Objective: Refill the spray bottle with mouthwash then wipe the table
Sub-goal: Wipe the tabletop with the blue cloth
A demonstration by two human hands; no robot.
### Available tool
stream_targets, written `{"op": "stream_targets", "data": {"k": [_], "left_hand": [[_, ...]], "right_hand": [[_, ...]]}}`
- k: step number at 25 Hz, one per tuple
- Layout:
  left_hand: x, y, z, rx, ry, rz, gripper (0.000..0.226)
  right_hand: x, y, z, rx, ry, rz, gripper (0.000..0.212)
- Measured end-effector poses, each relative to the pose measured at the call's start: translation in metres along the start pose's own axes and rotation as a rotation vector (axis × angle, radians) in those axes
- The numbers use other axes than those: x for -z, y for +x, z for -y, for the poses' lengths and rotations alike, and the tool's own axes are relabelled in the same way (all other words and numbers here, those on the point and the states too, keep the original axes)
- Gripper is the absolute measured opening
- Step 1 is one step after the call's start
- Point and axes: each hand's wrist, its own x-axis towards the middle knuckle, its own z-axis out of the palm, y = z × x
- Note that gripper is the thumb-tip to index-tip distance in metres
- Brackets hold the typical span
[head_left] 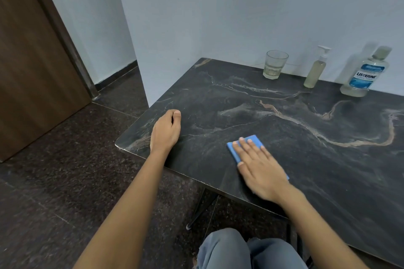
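right hand (pixel 260 168): laid flat, fingers straight, pressed on blue cloth (pixel 255 138) | left hand (pixel 166 131): fingers curled, nothing held, rested on surface (pixel 306 170)

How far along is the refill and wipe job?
The refill looks done: the slim clear spray bottle holds pale liquid, nozzle on, near the capped clear Listerine mouthwash bottle. In hand: the right hand presses a blue folded cloth flat on the dark marbled table. Remaining: wiping the rest of the tabletop; how much is already wiped cannot be told.
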Motion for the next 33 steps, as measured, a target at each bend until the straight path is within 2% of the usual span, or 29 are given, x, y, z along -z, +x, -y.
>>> {"op": "stream_targets", "data": {"k": [4,7,9,12,18,22,25,29,33], "left_hand": [[0.002,0.003,0.002,0.054,-0.224,-0.016,0.037],[0.003,0.006,0.006,0.057,-0.269,0.007,0.037],[0.001,0.006,0.009,0.018,-0.163,0.054,0.039],[-0.002,0.004,0.009,-0.134,0.074,0.096,0.044],[-0.001,0.004,0.008,-0.199,0.155,0.085,0.041],[-0.002,-0.001,-0.002,-0.262,0.242,0.135,0.040],[-0.006,-0.011,-0.016,-0.267,0.272,0.162,0.039],[-0.028,-0.039,-0.048,-0.311,0.280,0.241,0.041],[-0.054,-0.072,-0.076,-0.385,0.289,0.321,0.044]], "right_hand": [[-0.005,0.028,0.067,0.256,0.037,0.013,0.056],[-0.008,0.074,0.093,0.335,0.077,0.027,0.054],[-0.005,0.112,0.093,0.299,0.092,0.043,0.054],[0.003,0.164,0.075,0.191,0.105,0.061,0.054],[0.025,0.197,-0.023,-0.098,0.124,0.041,0.054],[0.035,0.156,-0.114,-0.294,0.120,-0.007,0.055],[0.038,0.101,-0.153,-0.405,0.140,-0.028,0.054],[0.035,0.018,-0.162,-0.501,0.156,-0.051,0.054],[0.020,-0.062,-0.127,-0.491,0.092,-0.056,0.054]]}}
